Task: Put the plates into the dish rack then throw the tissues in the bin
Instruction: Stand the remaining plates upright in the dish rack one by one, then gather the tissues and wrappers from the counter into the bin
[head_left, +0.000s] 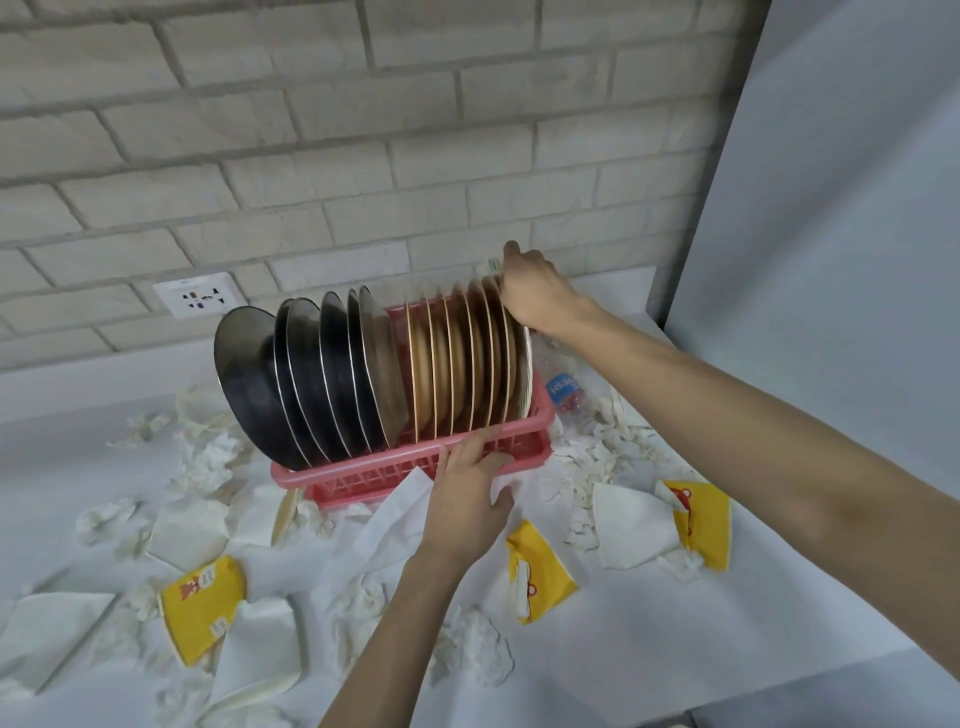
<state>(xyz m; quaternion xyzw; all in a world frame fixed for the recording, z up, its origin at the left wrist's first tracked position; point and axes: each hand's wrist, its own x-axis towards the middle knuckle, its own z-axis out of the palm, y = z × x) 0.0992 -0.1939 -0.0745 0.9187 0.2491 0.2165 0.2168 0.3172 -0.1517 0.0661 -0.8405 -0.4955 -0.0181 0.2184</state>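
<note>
A pink dish rack (363, 475) stands on the white counter against the brick wall. Several dark steel plates (311, 384) fill its left half and several tan plates (457, 364) its right half, all on edge. My right hand (535, 291) grips the top rim of the rightmost pale plate (525, 374) at the rack's right end. My left hand (467, 493) rests on the rack's front rim with fingers spread. Crumpled white tissues (472, 649) and a long flat tissue (384, 530) lie around the rack.
Flattened yellow paper cups (202, 608) (540, 571) (701, 519) and white paper pieces (631, 525) litter the counter. A clear plastic bottle with a blue label (563, 389) lies behind the rack's right end. A wall socket (200, 299) sits at left, a pale panel (831, 260) at right.
</note>
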